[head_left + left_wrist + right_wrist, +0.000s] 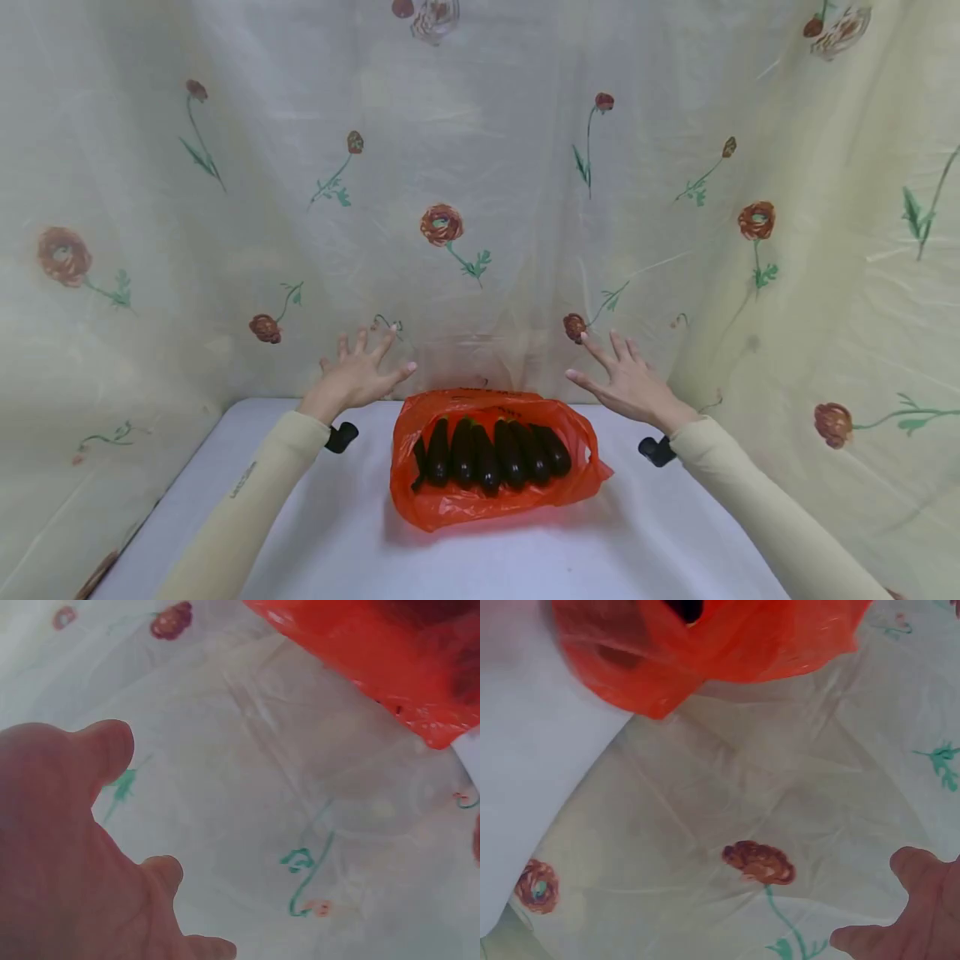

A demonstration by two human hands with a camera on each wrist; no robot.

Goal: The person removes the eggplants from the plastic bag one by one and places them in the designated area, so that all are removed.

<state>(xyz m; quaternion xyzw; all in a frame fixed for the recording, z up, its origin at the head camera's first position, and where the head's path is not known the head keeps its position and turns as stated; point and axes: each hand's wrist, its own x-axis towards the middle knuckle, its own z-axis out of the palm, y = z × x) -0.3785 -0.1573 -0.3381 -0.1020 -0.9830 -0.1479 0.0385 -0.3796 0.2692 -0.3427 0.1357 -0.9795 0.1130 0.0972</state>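
Several dark, glossy eggplants point(487, 457) lie side by side in an opened orange-red plastic bag point(501, 507) on the white table. To the bag's upper left, my left hand point(352, 379) is raised with its fingers spread and holds nothing. My right hand point(630, 383) hovers likewise at the upper right, fingers apart, touching neither the bag nor the eggplants. In the left wrist view the bag point(390, 675) fills the top right corner, away from the left hand point(82, 847). From the right wrist, the bag point(757, 641) shows at the top, with the right hand point(919, 915) at the lower right.
A flower-printed translucent curtain point(510, 167) hangs behind the table and along both sides. The white tabletop point(510, 567) ends near the curtain at the back. A small black device point(342, 437) sits at the left wrist, another black device point(657, 451) at the right.
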